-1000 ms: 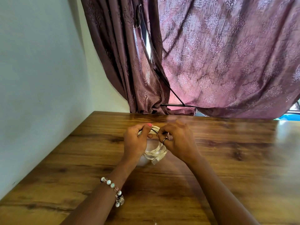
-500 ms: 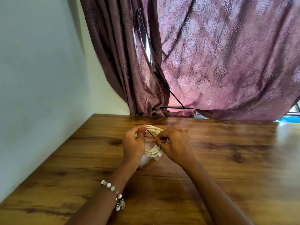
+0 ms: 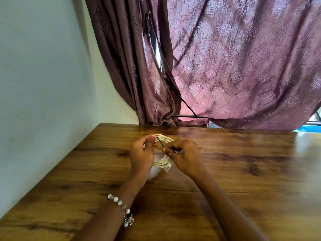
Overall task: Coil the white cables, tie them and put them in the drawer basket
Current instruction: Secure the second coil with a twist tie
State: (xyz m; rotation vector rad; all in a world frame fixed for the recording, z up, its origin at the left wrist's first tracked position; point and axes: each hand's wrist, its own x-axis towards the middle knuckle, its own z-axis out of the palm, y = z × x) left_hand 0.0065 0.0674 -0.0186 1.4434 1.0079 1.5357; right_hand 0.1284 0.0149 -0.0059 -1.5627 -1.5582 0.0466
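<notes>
— How did we have our arms?

— Both reached forward and drew in toward each other, so our hands sat just beside one another. Our left hand (image 3: pixel 141 156) was curled, thumb pressed up against its forefinger (nail painted pink).

— And the other?

— Our right hand (image 3: pixel 185 156) showed its back to us, fingers bent in a pinch. We wore a ring on one finger, a beaded bracelet on our left wrist.

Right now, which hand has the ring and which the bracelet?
The right hand wears the ring; the left hand has the beaded bracelet on its wrist.
</notes>
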